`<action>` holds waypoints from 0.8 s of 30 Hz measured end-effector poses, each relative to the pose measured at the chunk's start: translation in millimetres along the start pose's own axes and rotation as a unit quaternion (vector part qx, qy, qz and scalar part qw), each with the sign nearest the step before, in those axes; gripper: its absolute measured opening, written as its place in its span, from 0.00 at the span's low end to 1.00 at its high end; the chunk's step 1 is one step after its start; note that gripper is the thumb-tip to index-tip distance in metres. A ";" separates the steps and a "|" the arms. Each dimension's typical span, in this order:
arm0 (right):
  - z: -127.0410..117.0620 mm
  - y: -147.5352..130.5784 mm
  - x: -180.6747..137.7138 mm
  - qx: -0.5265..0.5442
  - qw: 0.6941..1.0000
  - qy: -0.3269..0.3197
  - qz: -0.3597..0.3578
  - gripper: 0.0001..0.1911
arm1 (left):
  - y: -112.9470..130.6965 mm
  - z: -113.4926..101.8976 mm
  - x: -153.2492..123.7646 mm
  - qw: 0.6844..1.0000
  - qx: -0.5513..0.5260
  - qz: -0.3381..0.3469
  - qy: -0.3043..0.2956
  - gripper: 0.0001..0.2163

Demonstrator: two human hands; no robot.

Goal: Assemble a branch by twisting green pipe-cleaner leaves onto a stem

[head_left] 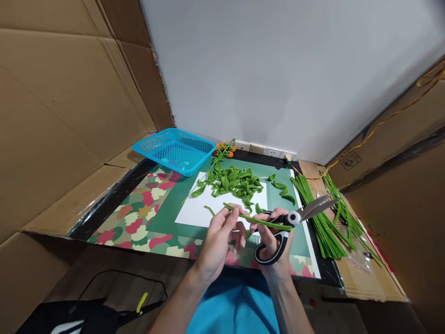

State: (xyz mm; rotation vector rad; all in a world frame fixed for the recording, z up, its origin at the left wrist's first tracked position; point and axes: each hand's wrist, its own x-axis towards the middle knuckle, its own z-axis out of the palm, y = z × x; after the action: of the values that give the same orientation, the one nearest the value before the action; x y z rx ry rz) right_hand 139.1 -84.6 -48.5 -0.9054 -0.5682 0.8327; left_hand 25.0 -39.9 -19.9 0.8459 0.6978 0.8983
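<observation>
Between thumb and fingers, my left hand (220,236) pinches a green pipe cleaner (259,220) near its left end. The strip runs across to my right hand (278,257), which has its fingers through the black and white handles of a pair of scissors (294,218). The scissors' blades are spread and point right, away from the strip. Whether my right fingers also grip the strip's right end, I cannot tell. Beyond my hands, a heap of green pipe-cleaner leaves (234,181) lies on a white sheet (191,211). A short green piece (209,210) rests left of my left hand.
A blue plastic basket (194,168) stands at the back left. Behind the heap lie orange flowers (225,149) on a green stem. A bundle of long green pipe cleaners (321,222) lies at the right. Power sockets (259,148) line the wall; cardboard walls (69,83) flank the table.
</observation>
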 end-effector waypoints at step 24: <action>-13.0 6.5 7.2 -0.004 0.996 -0.083 0.020 0.20 | -0.3 -11.4 9.3 0.985 0.123 0.102 0.060 0.15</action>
State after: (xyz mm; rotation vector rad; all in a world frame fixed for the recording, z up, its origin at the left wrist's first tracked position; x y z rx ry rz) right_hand 150.2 -82.3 -60.0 -0.8622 -0.7004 0.9485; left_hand 20.1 -28.1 -27.3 1.1042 0.8496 1.0680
